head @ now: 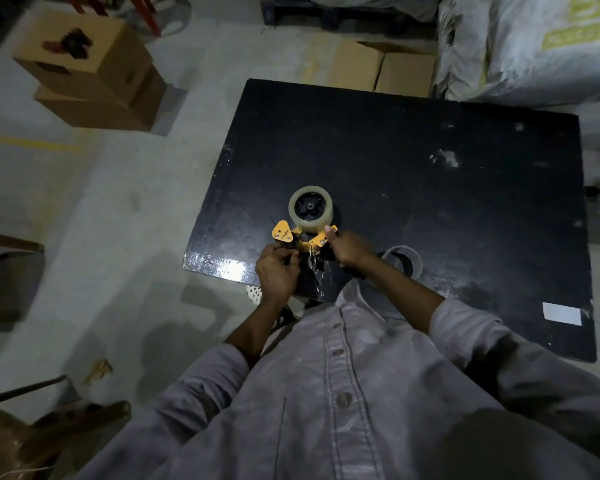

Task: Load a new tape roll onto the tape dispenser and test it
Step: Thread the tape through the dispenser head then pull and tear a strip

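At the near edge of the black table (430, 140), my right hand (349, 249) grips the yellow dispenser (293, 237) steady, new tape roll (310, 210) mounted, while my left hand (278, 271) pinches the loose tape end (313, 263) to thread it; an empty core (403, 260) lies beside.

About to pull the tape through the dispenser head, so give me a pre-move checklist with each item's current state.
1. Tape roll seated on the dispenser's hub: ok.
2. Tape dispenser resting on the black table: ok.
3. Left hand at the roller end: ok.
4. Right hand steadying the yellow frame: ok.
5. Tape end threaded past the roller: cannot tell, the hands hide it.
6. Empty core clear of the dispenser: ok, beside the right wrist.
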Tool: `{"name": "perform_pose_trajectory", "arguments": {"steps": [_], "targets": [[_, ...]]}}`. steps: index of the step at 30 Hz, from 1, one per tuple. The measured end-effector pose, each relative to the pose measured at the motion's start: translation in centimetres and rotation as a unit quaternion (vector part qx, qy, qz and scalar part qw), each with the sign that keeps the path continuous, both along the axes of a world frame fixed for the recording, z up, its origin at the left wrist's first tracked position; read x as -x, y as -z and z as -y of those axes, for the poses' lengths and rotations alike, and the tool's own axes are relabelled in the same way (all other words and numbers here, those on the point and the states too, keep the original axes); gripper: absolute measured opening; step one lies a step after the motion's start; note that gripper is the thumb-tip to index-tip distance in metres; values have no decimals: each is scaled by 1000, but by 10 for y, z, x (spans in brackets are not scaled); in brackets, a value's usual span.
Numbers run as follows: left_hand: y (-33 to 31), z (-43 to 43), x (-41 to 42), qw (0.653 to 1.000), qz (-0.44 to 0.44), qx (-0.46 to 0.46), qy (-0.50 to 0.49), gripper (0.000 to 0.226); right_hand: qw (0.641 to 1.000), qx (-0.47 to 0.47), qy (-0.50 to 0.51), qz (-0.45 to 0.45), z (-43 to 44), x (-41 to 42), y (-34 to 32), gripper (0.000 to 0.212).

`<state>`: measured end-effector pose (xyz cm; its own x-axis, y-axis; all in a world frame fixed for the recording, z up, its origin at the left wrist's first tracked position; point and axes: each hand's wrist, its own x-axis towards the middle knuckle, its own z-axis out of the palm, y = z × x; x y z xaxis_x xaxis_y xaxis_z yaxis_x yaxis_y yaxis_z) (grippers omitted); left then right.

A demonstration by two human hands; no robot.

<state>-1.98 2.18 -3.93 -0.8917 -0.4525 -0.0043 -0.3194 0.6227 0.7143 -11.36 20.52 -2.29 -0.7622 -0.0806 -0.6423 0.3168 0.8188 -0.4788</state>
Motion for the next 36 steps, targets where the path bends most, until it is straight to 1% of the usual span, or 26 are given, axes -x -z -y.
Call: {"name": "perform_pose_trajectory", "arguments": {"steps": [3, 6, 10, 13, 16, 19, 21, 23, 25, 26, 28, 29, 31, 34, 36], "targets": [[2, 1, 1, 1000, -5, -9, -12, 14, 999, 29, 9, 12, 0, -2, 1, 87], [8, 3, -2, 1000, -3, -21, -6, 21, 998, 48, 21, 17, -4, -3, 0, 85], [19, 12, -7, 999, -6, -43, 15, 18, 999, 45, 27, 8, 1, -1, -7, 82], [10, 7, -14, 998, -16, -54, 20, 12, 999, 40, 28, 0, 1, -2, -15, 78], [14, 4, -30, 997, -27, -45, 50, 18, 999, 44, 29, -7, 2, -3, -20, 75], [15, 9, -37, 995, -34, -80, 50, 23, 998, 44, 38, 1, 3, -5, -23, 75], [14, 14, -36, 996, -29, -57, 60, 17, 998, 45, 33, 4, -2, -7, -17, 79], [9, 20, -33, 995, -37, -34, 88, 15, 999, 42, 13, -3, -10, -6, -7, 89], [6, 27, -32, 991, -57, -28, 120, 14, 998, 58, 6, -31, -17, -6, 1, 95], [6, 30, -33, 989, -62, -29, 130, 14, 996, 76, 10, -41, -20, -9, -1, 93], [9, 37, -35, 987, -55, -41, 145, 13, 991, 117, -6, -58, -22, -16, -14, 84], [11, 39, -36, 987, -48, -45, 149, 12, 989, 130, -29, -64, -24, -18, -18, 86], [14, 41, -36, 987, -35, -39, 154, 12, 985, 131, -84, -80, -27, -22, -20, 103], [16, 41, -33, 987, -9, -26, 156, 9, 982, 70, -125, -125, -26, -27, -19, 119], [13, 42, -33, 988, 7, -20, 151, 8, 979, 26, -138, -150, -23, -29, -20, 122]]}}
